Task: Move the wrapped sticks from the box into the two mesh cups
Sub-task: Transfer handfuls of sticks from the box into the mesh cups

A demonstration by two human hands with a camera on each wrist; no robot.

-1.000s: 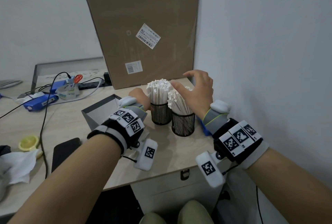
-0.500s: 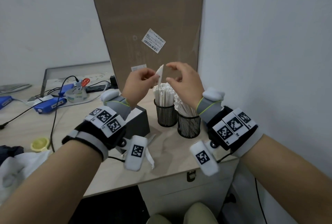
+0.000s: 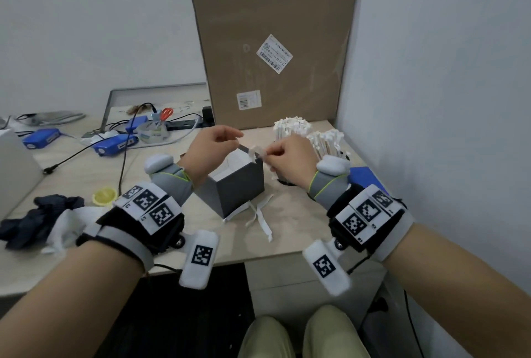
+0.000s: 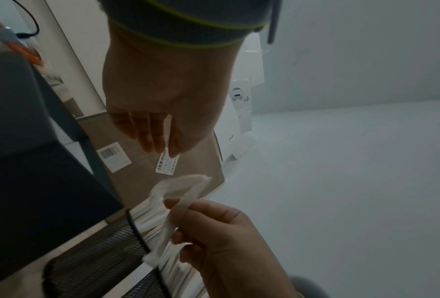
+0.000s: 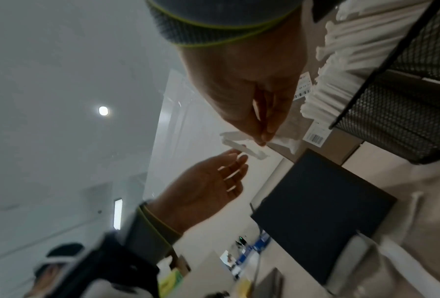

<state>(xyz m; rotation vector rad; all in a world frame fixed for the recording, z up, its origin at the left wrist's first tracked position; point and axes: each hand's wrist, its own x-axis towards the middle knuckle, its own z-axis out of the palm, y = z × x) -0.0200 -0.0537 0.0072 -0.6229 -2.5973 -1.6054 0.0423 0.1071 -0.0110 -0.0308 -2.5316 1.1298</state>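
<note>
1. Loose paper scraps (image 3: 263,218) lay near the bench's (image 3: 301,231) front edge, beside the box (image 3: 238,188). No sticks showed inside it, though its floor was hidden.
2. Above the box, the right hand's (image 3: 290,160) fingers pinched a crumpled strip (image 3: 255,153), and the left hand's (image 3: 211,146) fingers seemed to pinch its other end. It was probably spare wrapping, best dropped aside, clear of the cups.
3. Toward the right rear corner, both cups (image 5: 397,113) stood packed with upright sticks (image 3: 293,129).

Cardboard carton (image 3: 273,41) upright at desk (image 3: 287,232) back; blue devices (image 3: 115,147), scissors (image 3: 166,113), dark cloth (image 3: 43,215) lie left.
</note>
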